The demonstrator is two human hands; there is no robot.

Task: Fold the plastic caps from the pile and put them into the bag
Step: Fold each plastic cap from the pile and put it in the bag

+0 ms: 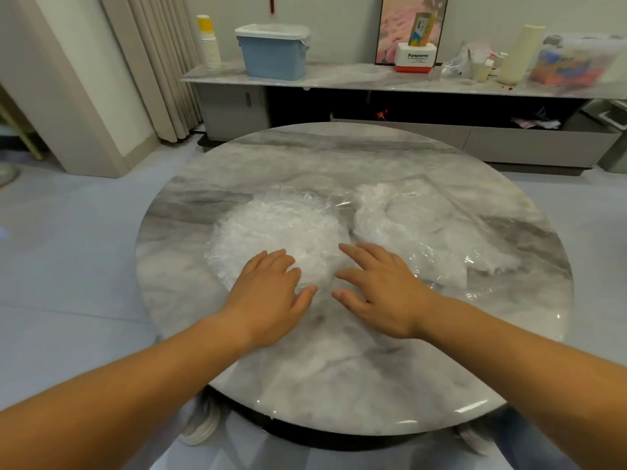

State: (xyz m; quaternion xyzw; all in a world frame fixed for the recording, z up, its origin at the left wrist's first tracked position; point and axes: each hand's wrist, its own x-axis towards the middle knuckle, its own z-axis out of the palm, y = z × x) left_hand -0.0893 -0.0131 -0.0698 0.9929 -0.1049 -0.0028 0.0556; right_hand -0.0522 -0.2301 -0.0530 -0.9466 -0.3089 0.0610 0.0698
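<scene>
the left hand (271,293) lies palm down with its fingers straight and close together, fingertips resting on the near edge of the pile of plastic caps (278,222); it grips nothing. the right hand (383,293) is flat and relaxed too, fingers spread, its longest fingertips reaching the pile's right rim (whether they press the plastic or only hover over it i cannot tell). the pile is a rounded, crinkled, white-clear heap on the round marble bench (339,385), left of centre. just beside it on the right lies the bag (441,212), clear and flat, with a mass of white caps bunched in its left and near parts and a small white label (412,195) on its upper face. farther off a long bench (339,78) runs along the wall. on it stand a stack of paper cups (211,45), a blue tub (274,57) with a pale lid on and its contents hidden, a white and red panasonic box (414,61) with a small carton (420,30) standing up out of it, and a clear tub (573,61) of blurred orange and blue things.
</scene>
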